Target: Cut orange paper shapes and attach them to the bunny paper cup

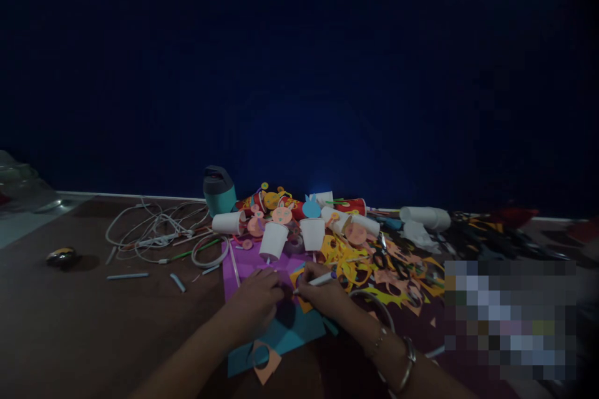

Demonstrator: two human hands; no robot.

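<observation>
My right hand (322, 293) grips a white marker (322, 279) with a purple end, its tip low and to the left, close to orange paper. My left hand (259, 299) rests beside it with fingers curled together over the paper; whatever lies under them is hidden. Beneath both hands spread a purple sheet (230, 271) and a blue sheet (299, 330). Just beyond stand two white paper cups (274, 240), one topped with a peach animal-head cutout (282, 214), the other with a blue cutout (311, 207).
Yellow and orange paper scraps (350, 262) heap up on the right. Tangled white cables (161, 227) and a teal bottle (219, 196) sit at the back left. More white cups (425, 217) lie on their sides. A peach scrap (265, 375) with a round hole lies in front.
</observation>
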